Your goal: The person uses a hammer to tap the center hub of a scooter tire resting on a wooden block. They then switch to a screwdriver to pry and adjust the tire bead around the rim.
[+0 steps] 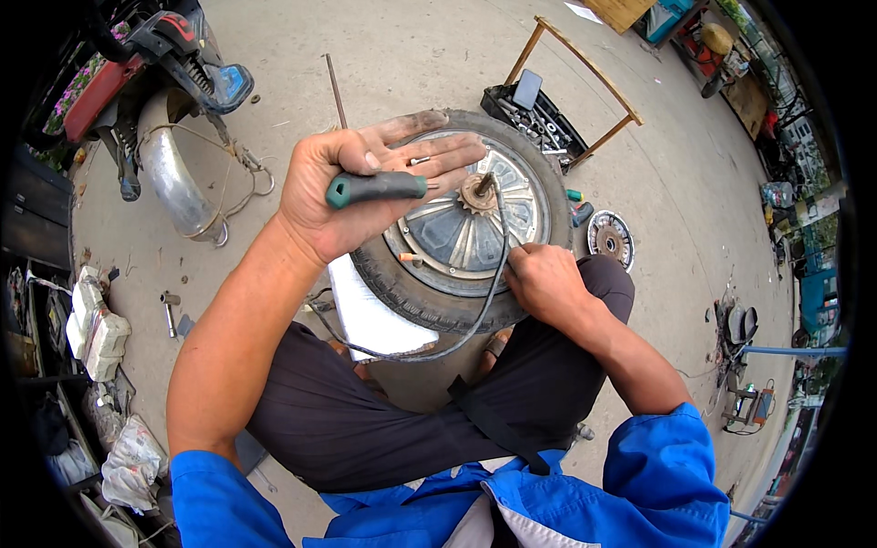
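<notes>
In front of me lies a hub motor wheel (457, 239) with a black tyre, a toothed ring and an axle at its centre. A grey cable (501, 260) runs from the axle over the tyre. Above the wheel's left side, my left hand (365, 173) is palm up with its fingers stretched. A screwdriver (376, 188) with a green and black handle lies across that palm under the thumb, and a small screw (419, 161) rests on the fingers. My right hand (545, 283) is closed at the wheel's near right edge; its fingertips hide whatever they pinch.
Beyond the wheel stands a black toolbox (539, 119) of sockets and wrenches, beside a wooden frame (585, 68). A round metal cover (610, 237) lies at right. White foam (370, 310) is under the wheel. A vehicle's mudguard (174, 173) stands at far left.
</notes>
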### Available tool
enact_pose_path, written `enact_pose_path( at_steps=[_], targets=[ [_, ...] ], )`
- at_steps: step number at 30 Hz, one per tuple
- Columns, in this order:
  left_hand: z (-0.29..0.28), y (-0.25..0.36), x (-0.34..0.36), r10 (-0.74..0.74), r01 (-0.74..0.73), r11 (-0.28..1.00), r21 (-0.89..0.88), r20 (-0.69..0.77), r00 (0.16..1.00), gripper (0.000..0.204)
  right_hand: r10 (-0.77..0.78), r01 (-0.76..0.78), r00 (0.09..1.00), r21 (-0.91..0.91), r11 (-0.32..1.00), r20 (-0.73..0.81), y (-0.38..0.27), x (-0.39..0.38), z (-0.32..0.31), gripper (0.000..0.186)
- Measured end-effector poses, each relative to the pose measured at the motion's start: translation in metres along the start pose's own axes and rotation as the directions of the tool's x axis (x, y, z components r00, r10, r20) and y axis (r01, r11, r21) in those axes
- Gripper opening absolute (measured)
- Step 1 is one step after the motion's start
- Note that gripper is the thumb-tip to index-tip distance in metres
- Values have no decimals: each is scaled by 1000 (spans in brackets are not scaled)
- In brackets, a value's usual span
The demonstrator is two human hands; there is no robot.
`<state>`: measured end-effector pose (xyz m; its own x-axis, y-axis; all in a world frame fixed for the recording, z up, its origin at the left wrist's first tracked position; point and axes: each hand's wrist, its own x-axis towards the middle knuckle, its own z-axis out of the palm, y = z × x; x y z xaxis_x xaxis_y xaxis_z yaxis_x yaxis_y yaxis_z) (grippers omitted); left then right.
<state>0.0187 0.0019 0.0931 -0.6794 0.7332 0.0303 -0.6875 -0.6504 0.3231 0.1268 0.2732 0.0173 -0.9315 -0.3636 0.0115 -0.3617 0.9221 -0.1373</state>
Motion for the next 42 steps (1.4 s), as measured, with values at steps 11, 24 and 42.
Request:
enact_pose_path(
  at_steps=[11,24,42],
  targets=[
    [0,0,1,-7,7,1000,-4,10,1000,96,15,-15,1000,9,1000,8,0,0,0,23],
    [-1,-1,0,0,0,999,-39,9,1000,95,2,-2,1000,25,1000,-7,2,1,3,26],
    [0,-2,0,2,-2,999,-41,-5,1000,96,12,-11,999,16,1000,-43,1,-1,2,24]
  ],
)
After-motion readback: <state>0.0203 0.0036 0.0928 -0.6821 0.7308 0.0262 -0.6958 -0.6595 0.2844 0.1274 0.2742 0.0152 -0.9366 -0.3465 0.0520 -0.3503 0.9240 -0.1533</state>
